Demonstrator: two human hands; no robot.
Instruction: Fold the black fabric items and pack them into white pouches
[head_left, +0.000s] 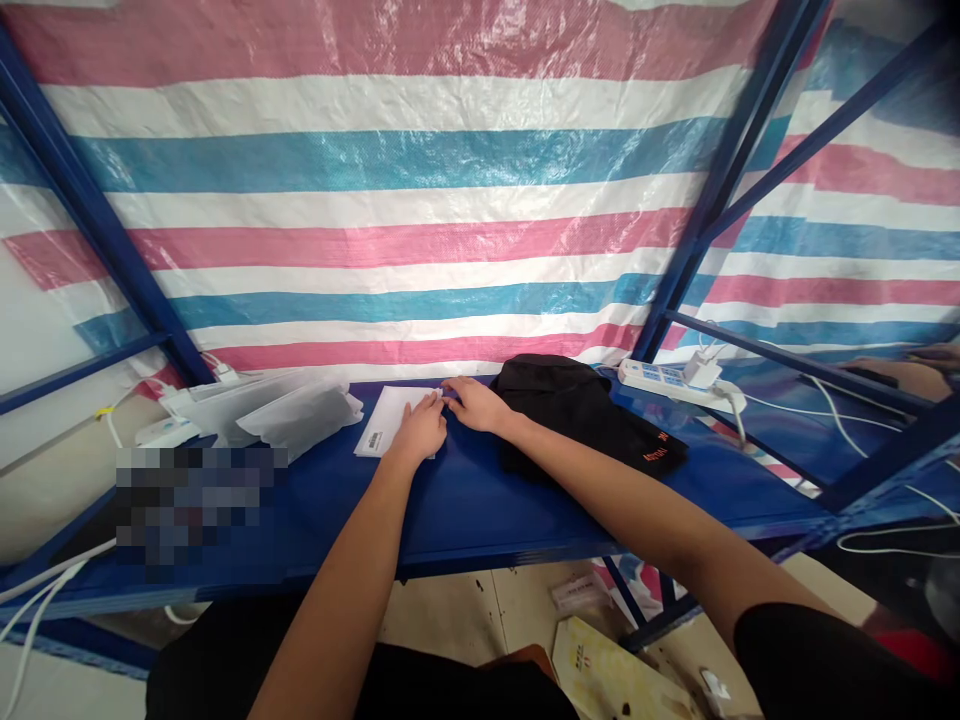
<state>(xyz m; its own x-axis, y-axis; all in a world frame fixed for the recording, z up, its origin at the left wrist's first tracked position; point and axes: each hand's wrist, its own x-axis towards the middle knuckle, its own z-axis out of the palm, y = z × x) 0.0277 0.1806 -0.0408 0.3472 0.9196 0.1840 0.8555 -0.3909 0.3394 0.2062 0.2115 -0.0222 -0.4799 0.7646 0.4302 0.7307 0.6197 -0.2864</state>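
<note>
A white envelope-like packet (386, 415) with small dark print lies flat on the blue metal shelf (465, 520). My left hand (421, 428) rests on its right part, fingers pointing away from me. My right hand (474, 403) is at the packet's upper right edge, its fingers bent and close to my left fingertips. Whether its fingertips pinch the edge is too small to tell. Right of my hands lies a folded black cloth item (570, 410) with orange lettering, partly behind my right forearm.
Translucent plastic bags (292, 410) lie on the left of the shelf, near white cables and a blurred dark item. A white power strip (675, 382) with plugs is at the right. Blue frame posts flank a striped sheet (420, 240). A yellowish box (615, 670) is on the floor.
</note>
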